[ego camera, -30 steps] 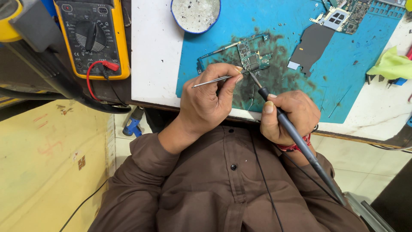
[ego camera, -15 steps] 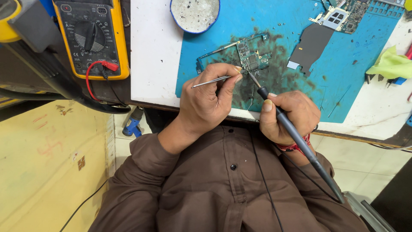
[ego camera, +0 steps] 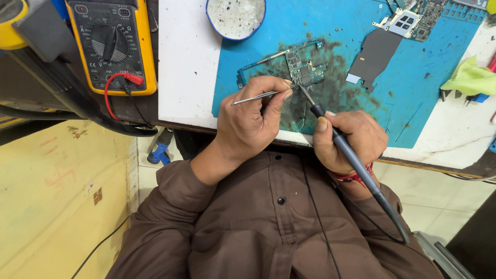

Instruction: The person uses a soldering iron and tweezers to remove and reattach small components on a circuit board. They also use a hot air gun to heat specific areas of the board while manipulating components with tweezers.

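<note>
A small green circuit board [ego camera: 305, 66] lies on a blue work mat [ego camera: 341, 31] stained dark around it. My left hand [ego camera: 250, 121] pinches metal tweezers [ego camera: 253, 96], whose tips reach the board's near edge. My right hand [ego camera: 351, 139] grips a grey soldering iron [ego camera: 356, 160]; its thin tip touches the board beside the tweezers. The iron's cable runs down past my wrist over my brown shirt.
A yellow multimeter [ego camera: 111, 44] with a red lead stands at the left. A round blue-rimmed tin [ego camera: 235, 18] sits at the top. A dark phone panel [ego camera: 374, 54], another circuit board [ego camera: 413, 18] and a green cloth [ego camera: 470, 77] lie to the right.
Both hands and the tools stay almost where they were; the soldering tip has shifted only slightly on the board.
</note>
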`<state>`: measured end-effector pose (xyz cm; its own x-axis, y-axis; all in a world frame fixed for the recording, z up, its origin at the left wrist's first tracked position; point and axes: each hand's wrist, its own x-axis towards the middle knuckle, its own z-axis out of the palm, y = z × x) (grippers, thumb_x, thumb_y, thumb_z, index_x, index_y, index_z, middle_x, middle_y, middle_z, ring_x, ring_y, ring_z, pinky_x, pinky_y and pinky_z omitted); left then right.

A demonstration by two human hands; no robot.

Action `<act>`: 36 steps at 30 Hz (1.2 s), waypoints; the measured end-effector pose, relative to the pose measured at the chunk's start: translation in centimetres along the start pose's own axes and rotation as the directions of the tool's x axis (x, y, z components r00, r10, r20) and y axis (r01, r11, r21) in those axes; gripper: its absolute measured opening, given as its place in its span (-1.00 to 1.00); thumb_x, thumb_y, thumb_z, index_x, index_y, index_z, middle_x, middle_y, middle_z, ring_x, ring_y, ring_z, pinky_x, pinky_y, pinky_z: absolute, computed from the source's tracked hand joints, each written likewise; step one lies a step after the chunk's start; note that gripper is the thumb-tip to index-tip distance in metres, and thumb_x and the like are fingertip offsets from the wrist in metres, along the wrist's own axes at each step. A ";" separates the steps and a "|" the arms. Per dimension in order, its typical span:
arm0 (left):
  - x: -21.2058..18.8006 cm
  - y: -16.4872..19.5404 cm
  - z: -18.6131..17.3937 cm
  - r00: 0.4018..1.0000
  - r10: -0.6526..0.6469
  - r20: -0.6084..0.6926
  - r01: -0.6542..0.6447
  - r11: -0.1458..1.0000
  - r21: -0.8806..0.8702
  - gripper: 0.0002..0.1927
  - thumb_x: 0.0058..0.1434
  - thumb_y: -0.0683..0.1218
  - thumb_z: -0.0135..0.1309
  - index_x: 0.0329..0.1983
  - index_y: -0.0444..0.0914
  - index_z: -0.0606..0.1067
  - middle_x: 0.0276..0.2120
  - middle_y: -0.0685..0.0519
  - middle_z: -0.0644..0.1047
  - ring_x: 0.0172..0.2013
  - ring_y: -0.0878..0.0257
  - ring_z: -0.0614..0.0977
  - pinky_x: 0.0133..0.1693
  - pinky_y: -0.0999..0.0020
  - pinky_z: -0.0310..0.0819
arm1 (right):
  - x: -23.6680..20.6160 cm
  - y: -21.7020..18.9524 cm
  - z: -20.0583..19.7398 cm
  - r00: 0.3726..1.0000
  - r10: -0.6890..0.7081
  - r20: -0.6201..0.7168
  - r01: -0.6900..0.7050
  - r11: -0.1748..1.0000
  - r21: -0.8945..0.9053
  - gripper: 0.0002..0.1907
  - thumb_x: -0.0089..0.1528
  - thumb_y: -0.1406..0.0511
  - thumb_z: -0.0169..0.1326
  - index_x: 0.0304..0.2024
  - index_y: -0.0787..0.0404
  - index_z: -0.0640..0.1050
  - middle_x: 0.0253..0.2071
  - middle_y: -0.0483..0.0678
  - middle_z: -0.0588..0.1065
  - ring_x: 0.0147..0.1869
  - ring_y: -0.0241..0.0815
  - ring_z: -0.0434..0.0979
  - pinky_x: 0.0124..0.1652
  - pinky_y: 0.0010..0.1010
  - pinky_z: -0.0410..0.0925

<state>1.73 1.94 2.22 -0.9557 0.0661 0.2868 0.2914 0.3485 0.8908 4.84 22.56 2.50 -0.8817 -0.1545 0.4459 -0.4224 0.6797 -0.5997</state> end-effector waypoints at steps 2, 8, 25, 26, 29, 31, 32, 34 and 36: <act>0.0 0.0 0.0 1.000 -0.020 0.012 0.020 1.000 0.003 -0.87 0.45 -0.20 0.16 -0.04 -0.26 0.44 -0.13 0.06 0.63 -0.25 0.22 0.72 -0.26 0.40 0.60 | 0.1 0.0 0.0 1.000 -0.009 -0.013 0.009 1.000 -0.001 -0.85 0.32 0.39 0.28 -0.22 0.29 0.52 -0.41 0.02 0.53 -0.42 -0.10 0.51 -0.44 -0.41 0.30; 0.0 0.0 -0.1 1.000 -0.015 0.010 0.015 1.000 -0.005 -0.88 0.45 -0.20 0.16 -0.04 -0.27 0.45 -0.13 0.05 0.62 -0.25 0.21 0.72 -0.24 0.39 0.60 | 0.1 -0.1 0.0 1.000 -0.014 0.000 0.014 1.000 -0.001 -0.83 0.33 0.41 0.29 -0.20 0.29 0.52 -0.38 0.03 0.55 -0.39 -0.09 0.52 -0.42 -0.41 0.31; 0.1 0.1 -0.1 1.000 -0.015 0.010 0.015 1.000 -0.010 -0.87 0.45 -0.20 0.16 -0.03 -0.26 0.44 -0.12 0.04 0.63 -0.23 0.22 0.72 -0.26 0.42 0.61 | 0.0 0.0 0.0 1.000 -0.011 0.004 0.011 1.000 -0.004 -0.85 0.32 0.42 0.28 -0.22 0.29 0.52 -0.39 0.03 0.54 -0.40 -0.08 0.52 -0.42 -0.39 0.32; 0.1 0.0 -0.1 1.000 -0.024 0.014 0.024 0.999 -0.023 -0.86 0.45 -0.20 0.16 -0.03 -0.26 0.44 -0.12 0.04 0.63 -0.24 0.23 0.72 -0.25 0.42 0.61 | 0.0 0.0 0.0 1.000 -0.013 0.005 0.013 1.000 -0.010 -0.85 0.32 0.42 0.28 -0.22 0.29 0.52 -0.39 0.03 0.54 -0.39 -0.07 0.53 -0.41 -0.39 0.33; -0.1 0.2 -0.1 0.999 -0.040 0.014 0.040 0.999 -0.035 -0.86 0.46 -0.19 0.16 -0.01 -0.25 0.43 -0.12 0.05 0.63 -0.29 0.27 0.72 -0.28 0.46 0.60 | 0.2 -0.3 -0.3 1.000 0.022 -0.004 -0.022 0.998 0.054 -0.85 0.35 0.41 0.24 -0.20 0.27 0.49 -0.35 0.03 0.55 -0.41 -0.10 0.54 -0.38 -0.40 0.35; -0.2 0.2 -0.2 0.998 -0.062 0.009 0.062 0.993 -0.098 -0.84 0.45 -0.19 0.17 0.00 -0.25 0.43 -0.11 0.04 0.64 -0.32 0.28 0.71 -0.30 0.49 0.57 | 0.6 -0.5 -0.6 0.999 0.041 -0.018 -0.039 0.994 0.101 -0.88 0.38 0.41 0.19 -0.08 0.31 0.52 -0.29 0.02 0.60 -0.38 -0.12 0.57 -0.34 -0.42 0.36; -0.3 0.2 -0.2 0.996 -0.083 0.008 0.084 0.983 -0.162 -0.83 0.44 -0.18 0.17 0.00 -0.26 0.43 -0.11 0.03 0.65 -0.33 0.28 0.70 -0.31 0.49 0.55 | 0.9 -0.6 -0.7 0.998 0.052 -0.024 -0.048 0.991 0.123 -0.87 0.40 0.41 0.17 -0.03 0.33 0.53 -0.26 0.02 0.62 -0.36 -0.14 0.58 -0.32 -0.43 0.37; -0.5 0.3 -0.5 0.998 -0.050 -0.031 0.043 0.981 -0.190 -0.81 0.44 -0.16 0.16 0.01 -0.25 0.41 -0.08 0.02 0.65 -0.25 0.25 0.69 -0.24 0.47 0.52 | 1.5 -0.9 -0.8 1.000 0.007 0.007 -0.007 0.999 0.049 -0.84 0.37 0.45 0.12 0.00 0.35 0.51 -0.20 0.07 0.62 -0.31 -0.07 0.58 -0.25 -0.35 0.39; -0.7 0.2 -0.7 0.992 0.071 -0.105 -0.083 0.990 -0.114 -0.79 0.48 -0.13 0.15 0.03 -0.22 0.36 -0.04 0.02 0.64 -0.08 0.19 0.70 -0.07 0.44 0.51 | 2.0 -1.2 -0.5 0.999 -0.023 0.038 0.023 1.000 -0.014 -0.80 0.34 0.49 0.13 0.03 0.34 0.52 -0.16 0.10 0.62 -0.27 -0.03 0.58 -0.22 -0.31 0.41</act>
<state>2.48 1.27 2.45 -0.9229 -0.0073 0.3850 0.3729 0.2330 0.8982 3.70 21.80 4.49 -0.8791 -0.1967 0.4341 -0.4397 0.6862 -0.5795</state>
